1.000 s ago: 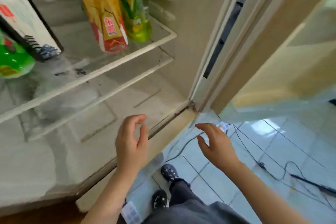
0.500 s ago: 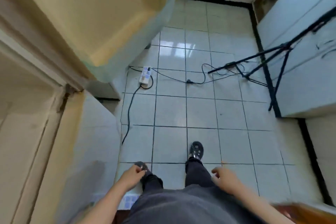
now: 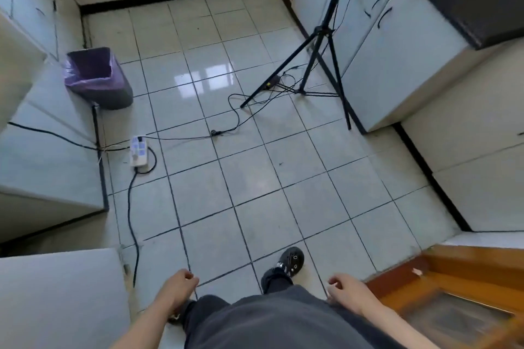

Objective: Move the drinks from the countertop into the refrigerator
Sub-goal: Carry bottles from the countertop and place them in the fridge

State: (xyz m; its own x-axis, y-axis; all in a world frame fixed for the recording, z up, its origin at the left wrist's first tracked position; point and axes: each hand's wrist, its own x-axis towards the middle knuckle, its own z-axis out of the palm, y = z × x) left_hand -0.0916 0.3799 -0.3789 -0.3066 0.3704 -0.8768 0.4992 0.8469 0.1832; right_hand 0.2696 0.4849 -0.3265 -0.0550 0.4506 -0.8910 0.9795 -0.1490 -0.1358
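No drink shows in the head view, and the refrigerator's shelves are out of sight. My left hand (image 3: 178, 287) hangs low at the bottom left with loosely curled fingers and holds nothing. My right hand (image 3: 347, 290) hangs at the bottom right, also loosely curled and holding nothing. A dark countertop (image 3: 465, 0) shows at the top right above white cabinets (image 3: 391, 65); no bottle is visible on the part in view.
A black tripod (image 3: 320, 45) stands on the tiled floor by the cabinets, with cables trailing to a white power strip (image 3: 139, 151). A bin with a purple liner (image 3: 97, 76) stands at the left. A wooden door frame (image 3: 453, 292) is at the bottom right.
The view has swung from the refrigerator's shelves to the kitchen floor and cabinets. Both hands have dropped from in front of the fridge to my sides.
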